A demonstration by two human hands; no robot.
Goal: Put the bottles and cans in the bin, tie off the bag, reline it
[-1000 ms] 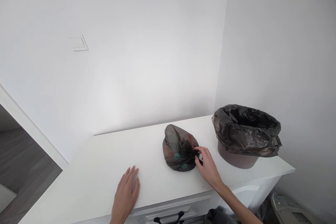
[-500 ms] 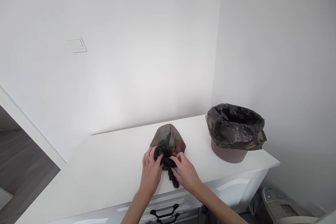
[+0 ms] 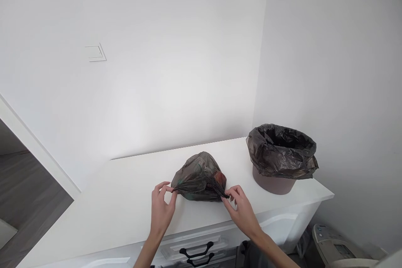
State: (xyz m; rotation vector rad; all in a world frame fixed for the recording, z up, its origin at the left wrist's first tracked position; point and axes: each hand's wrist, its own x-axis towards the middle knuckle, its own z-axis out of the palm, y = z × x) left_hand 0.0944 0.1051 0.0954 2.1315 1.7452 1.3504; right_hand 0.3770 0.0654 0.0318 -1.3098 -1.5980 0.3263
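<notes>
A filled black plastic garbage bag [image 3: 199,173] rests on the white countertop, with a reddish item showing through its thin film on the right. My left hand [image 3: 162,207] pinches a twisted corner of the bag at its left side. On the opposite side, my right hand [image 3: 241,209] grips another corner between thumb and fingers. The plastic is stretched sideways between both hands. What lies inside is only dimly visible.
A brownish trash bin [image 3: 273,184] lined with a black bag stands at the right end of the white countertop [image 3: 125,201]. Below are drawers with black handles [image 3: 197,255]. A beige appliance [image 3: 337,245] sits low at the right, and white walls close off the back.
My hands have moved apart from the bag's bunched middle to its two sides. The gathered tail at the front is now spread out into two pulled corners.
</notes>
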